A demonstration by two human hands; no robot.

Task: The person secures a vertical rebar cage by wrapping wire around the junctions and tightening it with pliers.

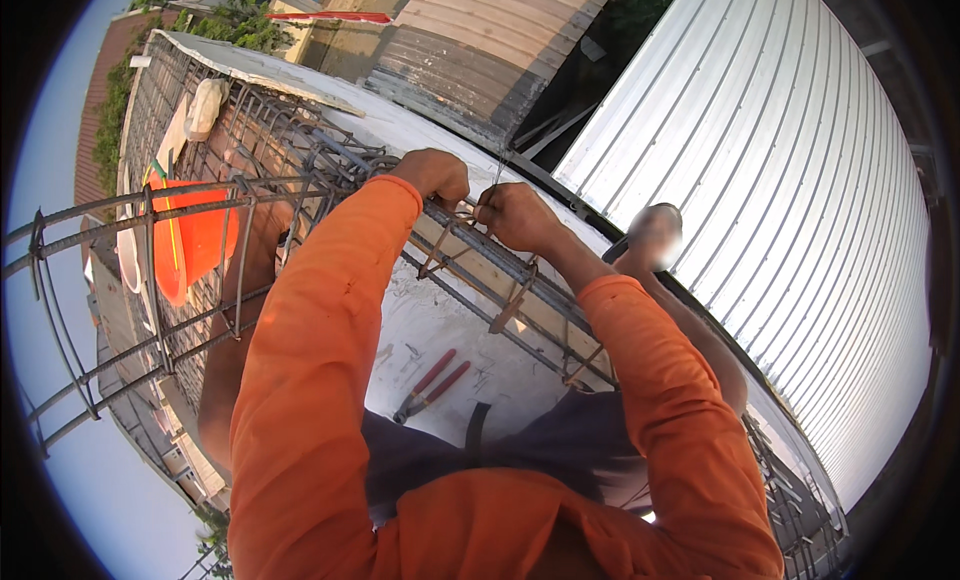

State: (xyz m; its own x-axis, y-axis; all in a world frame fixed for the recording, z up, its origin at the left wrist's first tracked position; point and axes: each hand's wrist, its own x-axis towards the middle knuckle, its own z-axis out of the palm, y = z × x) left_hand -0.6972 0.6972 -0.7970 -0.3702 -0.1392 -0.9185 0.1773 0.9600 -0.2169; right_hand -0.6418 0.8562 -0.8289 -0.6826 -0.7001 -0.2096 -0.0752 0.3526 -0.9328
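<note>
My left hand [435, 175] is curled closed against the top of a steel rebar cage [480, 242]; what its fingers hold is hidden. Just right of it, my right hand [522, 218] pinches a thin wire [497, 170] whose loose strands stick up above the fingers. Both hands meet over the same bar, close to a stirrup joint. Between my legs, pliers [449, 381] with red handles lie on the pale concrete, jaws toward me. A flat rusty metal piece [508, 310] hangs at the cage to the right of my hands.
At left, long rebars [110, 220] with stirrups jut outward beside an orange plastic object [205, 230]. A pale bundle [207, 110] rests on the bar mesh beyond. A corrugated white metal roof [760, 180] slopes away on the right, beyond a drop; my bare legs straddle the cage.
</note>
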